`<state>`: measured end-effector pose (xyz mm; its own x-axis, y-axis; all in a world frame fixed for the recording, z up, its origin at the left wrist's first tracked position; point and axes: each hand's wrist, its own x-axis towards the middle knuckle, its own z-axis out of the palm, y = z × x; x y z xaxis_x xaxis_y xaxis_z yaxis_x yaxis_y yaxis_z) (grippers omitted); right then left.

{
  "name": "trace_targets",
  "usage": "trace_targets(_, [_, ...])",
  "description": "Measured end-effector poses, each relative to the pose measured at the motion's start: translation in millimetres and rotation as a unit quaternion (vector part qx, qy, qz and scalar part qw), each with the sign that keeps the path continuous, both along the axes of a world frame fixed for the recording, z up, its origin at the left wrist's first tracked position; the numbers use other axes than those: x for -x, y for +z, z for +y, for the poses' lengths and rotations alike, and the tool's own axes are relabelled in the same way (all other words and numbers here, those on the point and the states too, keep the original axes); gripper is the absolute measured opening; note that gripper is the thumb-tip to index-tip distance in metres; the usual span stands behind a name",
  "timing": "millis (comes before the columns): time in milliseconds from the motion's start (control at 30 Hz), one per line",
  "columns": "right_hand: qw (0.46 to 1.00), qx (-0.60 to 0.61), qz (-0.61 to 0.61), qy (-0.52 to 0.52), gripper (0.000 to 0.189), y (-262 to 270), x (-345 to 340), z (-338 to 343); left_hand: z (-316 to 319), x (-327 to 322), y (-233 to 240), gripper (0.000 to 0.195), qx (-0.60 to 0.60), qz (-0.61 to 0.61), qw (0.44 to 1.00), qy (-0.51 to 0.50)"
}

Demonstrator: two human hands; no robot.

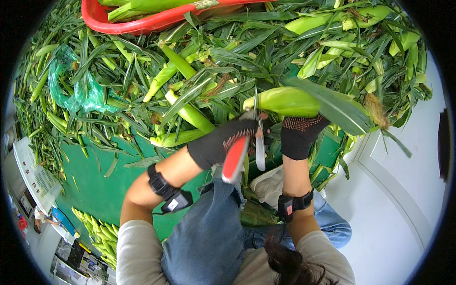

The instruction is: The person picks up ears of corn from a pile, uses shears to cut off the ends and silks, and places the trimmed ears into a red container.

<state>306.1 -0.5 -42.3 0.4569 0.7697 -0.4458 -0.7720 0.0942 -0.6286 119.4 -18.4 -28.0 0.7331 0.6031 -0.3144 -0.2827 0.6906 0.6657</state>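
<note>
My left hand [237, 137], in a black glove with a dotted grip, holds a pair of shears [236, 158] with red and grey handles. Their metal jaws are at the pale stalk end of a green corn ear in its husk [285, 101]. Whether the blades touch the stalk or pass in front of it, I cannot tell. My right hand [302, 133], gloved alike, grips that ear from below, and its fingers are mostly hidden. A long leaf [338, 103] hangs across the ear, and brown silk [377, 110] shows at its tip.
A deep heap of corn leaves and husks [242, 53] surrounds unhusked ears. Behind it stands a red plastic basin [142, 26] with ears inside. A green plastic bag [80, 89] lies left. More ears [98, 231] rest on the green floor [103, 178]. A white wall [395, 199] borders the right.
</note>
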Motion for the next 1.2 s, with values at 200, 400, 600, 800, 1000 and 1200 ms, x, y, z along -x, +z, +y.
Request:
trace_targets(200, [0.999,-0.043,0.001,0.022,0.06,-5.0,-22.3,17.6,3.7,0.7,-13.4,0.038,0.182,-0.038,0.98,0.073])
trace_targets(400, [0.995,-0.068,0.021,0.071,0.066,-0.8,-26.3,14.0,25.8,12.2,7.3,0.055,0.083,0.142,0.961,0.224])
trace_targets(600, [0.984,-0.056,0.036,0.166,0.053,-11.2,-9.9,0.3,19.6,-0.6,21.0,0.075,-0.241,0.383,0.89,-0.052])
trace_targets(800, [0.958,-0.175,0.176,0.145,0.064,-9.0,-33.4,2.2,23.1,33.8,-5.4,0.049,0.237,-0.145,0.917,0.286])
trace_targets(1000, [0.914,-0.159,0.243,0.285,0.065,-19.4,-42.7,-2.6,6.8,37.7,-9.8,0.056,0.254,0.031,0.914,0.315])
trace_targets(1200, [0.95,0.06,0.083,0.295,0.059,-15.5,-42.0,-28.1,-3.1,15.6,17.3,0.092,-0.257,0.374,0.883,-0.124])
